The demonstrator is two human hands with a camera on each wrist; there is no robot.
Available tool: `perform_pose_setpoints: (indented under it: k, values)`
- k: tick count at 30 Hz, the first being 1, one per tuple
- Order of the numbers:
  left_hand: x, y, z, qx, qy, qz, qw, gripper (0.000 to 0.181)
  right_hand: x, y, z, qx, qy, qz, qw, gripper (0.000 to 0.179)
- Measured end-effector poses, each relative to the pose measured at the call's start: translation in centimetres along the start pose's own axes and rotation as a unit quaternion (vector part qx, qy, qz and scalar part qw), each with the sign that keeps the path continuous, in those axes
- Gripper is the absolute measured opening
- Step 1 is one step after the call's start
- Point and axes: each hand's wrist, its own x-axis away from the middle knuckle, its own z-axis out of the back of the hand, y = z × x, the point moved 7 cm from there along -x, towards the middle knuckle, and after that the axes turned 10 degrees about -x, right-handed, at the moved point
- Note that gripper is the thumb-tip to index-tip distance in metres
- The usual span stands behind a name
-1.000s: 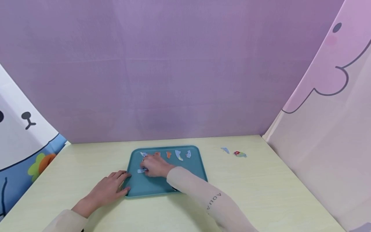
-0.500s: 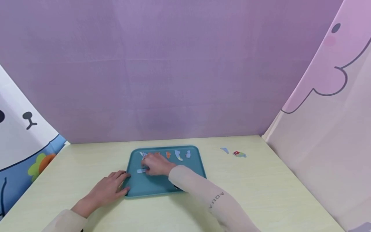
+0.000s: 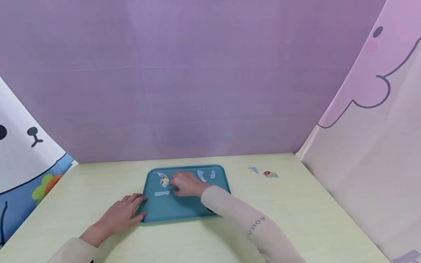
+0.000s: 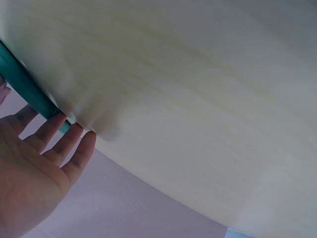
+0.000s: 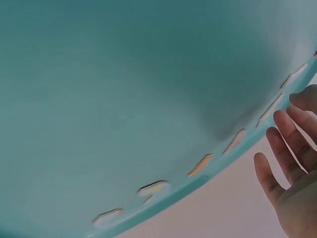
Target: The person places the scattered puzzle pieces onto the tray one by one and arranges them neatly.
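A teal tray [image 3: 182, 212] holds several flat, irregular printed puzzle pieces. My left hand [image 3: 121, 218] rests at the tray's left rim, fingers extended; its fingertips touch that edge in the left wrist view. My right hand [image 3: 186, 183] hovers low over the tray, fingers loosely bent and nothing visible between them. Just left of its fingertips lie a pale blue strip piece [image 3: 162, 193] and a blue-and-yellow piece [image 3: 163, 179]. Behind that hand the orange pieces are hidden in the head view, though one orange piece [image 5: 201, 165] shows in the right wrist view.
To the right of the hand on the tray are a curved blue piece [image 3: 201, 175] and a small blue piece [image 3: 212, 174]. A blue piece [image 3: 254, 170] and a red-green piece [image 3: 270, 174] lie on the table [image 3: 296, 215]. A purple curtain [image 3: 197, 80] stands behind.
My right hand has shifted right, away from the strip piece, uncovering the strip and the upper-left piece and covering the orange ones. The left hand stays at the rim.
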Motion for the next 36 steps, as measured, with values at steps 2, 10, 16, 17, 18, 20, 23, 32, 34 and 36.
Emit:
perform_pose_setpoints:
  k: [2,10,16,17,18,20,23,32,34,36]
  values:
    - [0.0,0.0,0.0,0.0,-0.002,0.002,1.0,0.047,0.4,0.2,0.0,0.001,0.002,0.006,1.0,0.021]
    - [0.1,0.0,0.0,-0.001,-0.003,0.007,1.0,0.047,2.4,1.5,0.3,-0.017,0.011,0.002,0.9998,0.02]
    - [0.1,0.0,0.1,0.0,-0.002,0.006,1.0,0.047,3.9,2.8,0.8,-0.03,0.009,-0.01,0.9995,0.021]
    - [0.1,0.0,0.2,0.001,-0.002,0.006,1.0,0.047,4.2,3.1,0.8,-0.033,0.009,-0.013,0.9993,0.021]
    - [0.1,0.0,0.1,0.001,-0.003,0.006,1.0,0.047,4.4,3.3,0.9,-0.04,0.01,-0.015,0.999,0.02]
    - [0.1,0.0,0.1,0.002,-0.003,0.006,1.0,0.047,5.0,3.8,1.0,-0.05,0.014,-0.017,0.9985,0.02]
    - [0.1,0.0,0.0,0.002,-0.004,0.005,1.0,0.047,6.0,4.6,1.3,-0.066,0.02,-0.026,0.9973,0.02]
    - [0.1,0.0,-0.1,0.004,0.002,0.002,1.0,0.046,8.7,8.1,2.0,-0.088,0.046,-0.069,0.9927,0.022]
    - [0.0,-0.1,-0.1,0.003,0.004,0.001,1.0,0.046,9.3,8.7,2.2,-0.085,0.049,-0.075,0.9923,0.023]
    - [0.0,-0.1,-0.2,0.003,0.004,0.001,1.0,0.046,9.9,9.3,2.3,-0.089,0.051,-0.081,0.9915,0.024]
